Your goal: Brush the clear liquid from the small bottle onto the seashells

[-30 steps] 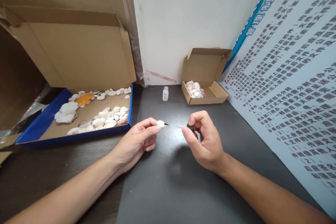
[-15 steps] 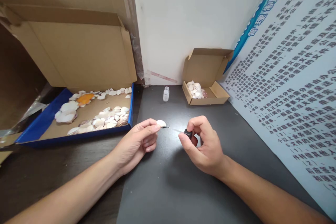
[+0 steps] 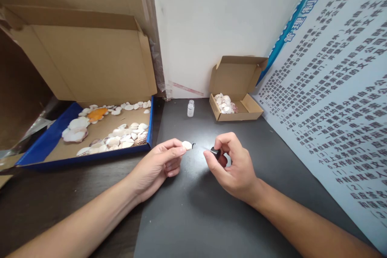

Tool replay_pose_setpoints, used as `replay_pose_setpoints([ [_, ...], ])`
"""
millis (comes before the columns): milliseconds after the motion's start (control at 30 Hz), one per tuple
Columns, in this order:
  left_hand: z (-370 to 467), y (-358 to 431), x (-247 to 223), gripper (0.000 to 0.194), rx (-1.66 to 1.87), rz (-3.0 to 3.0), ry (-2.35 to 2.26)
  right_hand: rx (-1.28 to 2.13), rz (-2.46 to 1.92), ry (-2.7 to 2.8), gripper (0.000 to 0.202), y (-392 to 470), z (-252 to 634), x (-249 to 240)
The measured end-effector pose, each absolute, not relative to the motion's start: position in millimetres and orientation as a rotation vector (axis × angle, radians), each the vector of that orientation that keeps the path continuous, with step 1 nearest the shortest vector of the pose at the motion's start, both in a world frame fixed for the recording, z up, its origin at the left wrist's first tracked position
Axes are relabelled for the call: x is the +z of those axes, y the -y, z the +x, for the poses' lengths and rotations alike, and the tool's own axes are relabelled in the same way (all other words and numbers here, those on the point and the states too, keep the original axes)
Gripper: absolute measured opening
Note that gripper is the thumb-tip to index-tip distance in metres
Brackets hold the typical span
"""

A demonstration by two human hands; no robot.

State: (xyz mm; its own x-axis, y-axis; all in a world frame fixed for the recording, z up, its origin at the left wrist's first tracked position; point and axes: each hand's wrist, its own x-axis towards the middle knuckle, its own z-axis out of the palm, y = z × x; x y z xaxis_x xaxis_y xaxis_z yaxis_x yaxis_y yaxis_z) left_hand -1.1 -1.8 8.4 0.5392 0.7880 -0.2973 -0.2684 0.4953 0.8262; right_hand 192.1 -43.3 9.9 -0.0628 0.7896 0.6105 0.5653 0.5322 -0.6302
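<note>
Between the thumb and fingers of my left hand (image 3: pixel 165 160) is a small white ribbed shell (image 3: pixel 187 145). My right hand (image 3: pixel 234 165) grips a black cap (image 3: pixel 215 152) with a thin, clear stem reaching left. The dark bristle tip (image 3: pixel 194 145) of this brush is at the shell's right edge; whether it touches is hard to tell. Behind the hands, a small clear glass bottle (image 3: pixel 190 109) stands upright without a cap on the dark grey mat (image 3: pixel 181 225).
At the left, an open blue-edged cardboard box (image 3: pixel 102 129) holds many white shells and an orange one (image 3: pixel 97 114). A smaller open box (image 3: pixel 242 116) with shells stands at the back right. A printed sheet (image 3: pixel 329 100) rises along the right side.
The shell in my left hand has turned, showing more of its ribbed face. The brush has shifted slightly and its bristles now curve upward near the shell's right edge.
</note>
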Motion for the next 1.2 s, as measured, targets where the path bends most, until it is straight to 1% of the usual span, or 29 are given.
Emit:
replay_pose_setpoints([
  [100, -1.0, 2.0, 8.3, 0.022, 0.712, 0.812, -0.74, 0.23, -1.171, 1.695, 0.022, 41.8, 193.7, 11.7],
  [233, -0.9, 1.7, 8.5, 0.021, 0.736, 0.805, -0.745, 0.28, -1.091, 1.739, 0.019, 42.1, 193.6, 11.7],
  [400, -1.5, 1.7, 9.9, 0.02, 0.759, 0.781, -0.731, 0.283, -1.138, 1.769, 0.023, 42.6, 191.6, 11.3],
  [600, -2.3, 1.5, 9.2, 0.02, 0.738, 0.846, -0.755, 0.282, -1.033, 1.823, 0.02, 45.0, 192.6, 12.7],
  [1067, -0.9, 0.3, 4.3, 0.027, 0.774, 1.347, -0.948, 0.317, -1.039, 1.84, 0.021, 46.2, 192.0, 12.8],
  [1200, 0.4, 1.7, 3.5, 0.028, 0.77, 1.39, -0.939, 0.283, -1.054, 1.828, 0.021, 46.0, 191.0, 13.4],
])
